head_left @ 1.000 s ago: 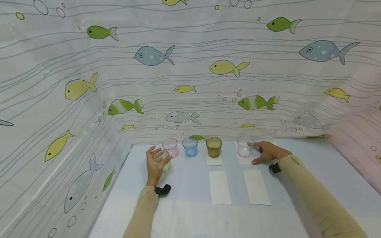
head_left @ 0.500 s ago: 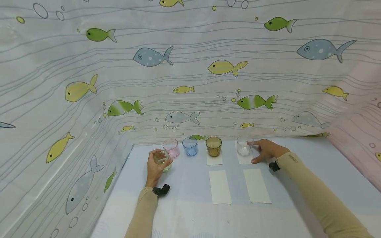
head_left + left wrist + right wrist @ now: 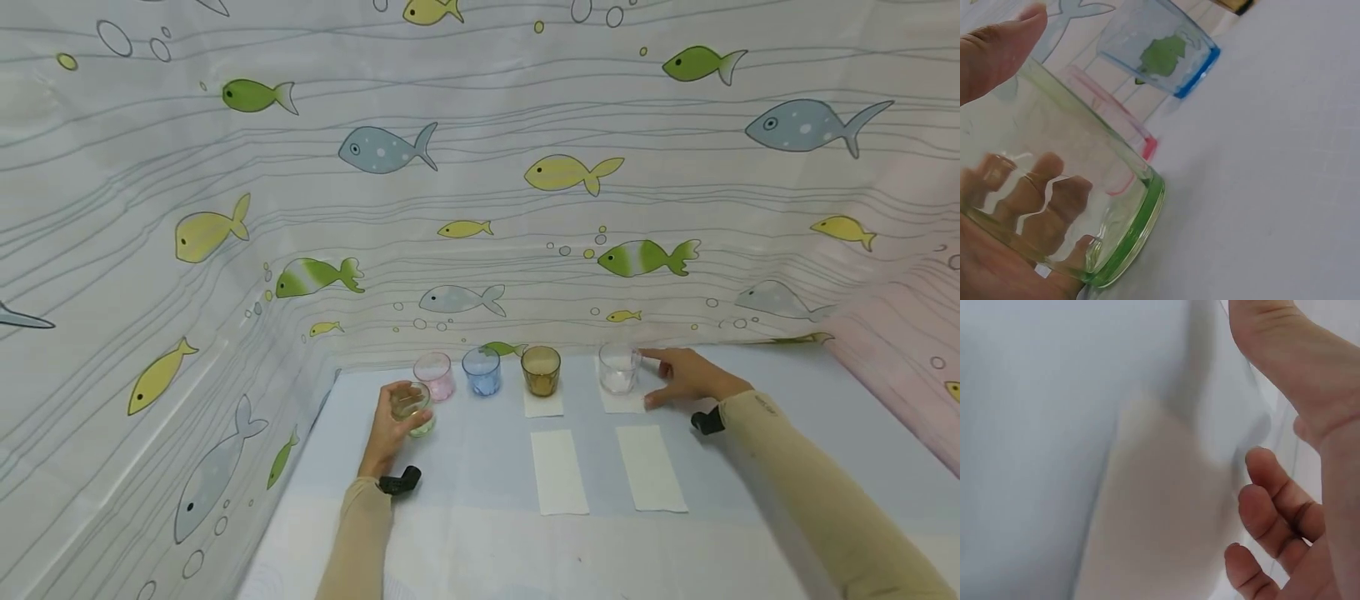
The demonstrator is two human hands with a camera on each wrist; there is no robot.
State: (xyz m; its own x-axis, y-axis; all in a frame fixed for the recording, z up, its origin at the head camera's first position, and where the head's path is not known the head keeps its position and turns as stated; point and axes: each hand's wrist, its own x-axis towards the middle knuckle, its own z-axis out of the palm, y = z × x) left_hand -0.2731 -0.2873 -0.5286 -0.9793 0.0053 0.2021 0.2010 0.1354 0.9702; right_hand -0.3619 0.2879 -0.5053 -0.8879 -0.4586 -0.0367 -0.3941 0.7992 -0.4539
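Observation:
My left hand grips a clear glass with a green base, fingers behind it and thumb on the near side. In the left wrist view this green glass appears tilted; whether its base touches the table cannot be told. Just to the right of a colourless glass, my right hand has its thumb and fingers spread apart. The right wrist view shows that hand's loosely bent fingers holding nothing. The colourless glass stands upright on a white paper strip.
Behind the green glass stand a pink glass and a blue glass. An amber glass sits on another strip. Two more paper strips lie nearer the front. A fish-patterned curtain closes off the back and sides.
My left fingers have closed round the green glass, where earlier they stood spread about it. My right hand has drawn slightly away to the right from the colourless glass.

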